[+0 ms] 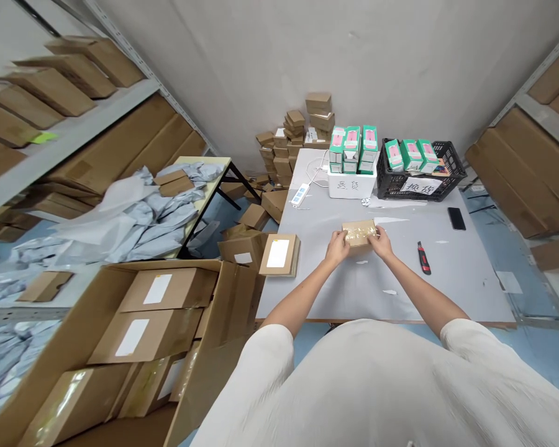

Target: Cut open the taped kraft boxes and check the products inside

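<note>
A small brown cardboard box (359, 234) with shiny clear tape across its top is between my two hands, over the middle of the grey table (317, 292). My left hand (338, 248) grips the box's left end, and my right hand (381, 241) grips its right end. Whether the box rests on the table or is lifted slightly, I cannot tell. To the right of my right hand lies a red and black utility knife (423, 257). At the table's left edge sits a flat cardboard box (280, 255) with a white label.
At the back stand a white bin (352, 185) and a black crate (422, 169), both holding green and white boxes. A power strip (300, 195) and a phone (456, 218) lie on the table. Left of me, a large carton (235, 292) holds several boxes. Shelves flank both sides.
</note>
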`<state>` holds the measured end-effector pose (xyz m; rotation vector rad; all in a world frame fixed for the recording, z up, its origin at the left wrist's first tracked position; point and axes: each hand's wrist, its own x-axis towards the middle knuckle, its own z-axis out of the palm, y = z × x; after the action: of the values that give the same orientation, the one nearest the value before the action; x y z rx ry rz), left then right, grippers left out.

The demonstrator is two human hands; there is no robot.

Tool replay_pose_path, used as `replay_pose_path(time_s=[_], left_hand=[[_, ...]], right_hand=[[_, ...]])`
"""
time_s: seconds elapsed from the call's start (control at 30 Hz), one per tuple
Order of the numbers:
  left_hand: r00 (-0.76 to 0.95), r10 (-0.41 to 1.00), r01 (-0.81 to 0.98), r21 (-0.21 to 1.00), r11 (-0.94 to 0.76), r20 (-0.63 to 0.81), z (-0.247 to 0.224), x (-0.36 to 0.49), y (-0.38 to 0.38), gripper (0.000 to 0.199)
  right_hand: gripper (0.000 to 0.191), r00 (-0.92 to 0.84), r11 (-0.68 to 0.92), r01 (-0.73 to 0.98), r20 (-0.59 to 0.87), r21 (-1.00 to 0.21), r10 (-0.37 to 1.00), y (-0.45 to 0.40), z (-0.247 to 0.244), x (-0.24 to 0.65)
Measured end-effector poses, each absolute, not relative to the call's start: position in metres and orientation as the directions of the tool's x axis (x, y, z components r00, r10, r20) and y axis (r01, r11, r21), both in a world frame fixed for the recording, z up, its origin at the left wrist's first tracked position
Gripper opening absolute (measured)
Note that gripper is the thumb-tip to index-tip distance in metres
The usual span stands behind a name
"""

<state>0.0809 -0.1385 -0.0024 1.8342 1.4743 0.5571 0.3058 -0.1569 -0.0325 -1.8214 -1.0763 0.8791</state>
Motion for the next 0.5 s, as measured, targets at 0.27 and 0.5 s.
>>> replay_pose_path(time_s=[0.27, 0.5], left_hand=[[0.388, 0.907, 0.643, 0.753, -0.142, -0.161, -0.007, 0.123, -0.137, 0.061], [0.48, 0.877, 0.722, 0.583, -0.372, -0.036, 0.013, 0.134, -0.142, 0.048]], right_hand=[[0.057, 0.477, -0.273, 0.328, -0.091, -0.904, 0.874, -0.178, -0.023, 0.347], [0.056, 0.406, -0.174, 0.353, -0.018, -0.919, 0.914, -0.175, -0.022, 0.337]])
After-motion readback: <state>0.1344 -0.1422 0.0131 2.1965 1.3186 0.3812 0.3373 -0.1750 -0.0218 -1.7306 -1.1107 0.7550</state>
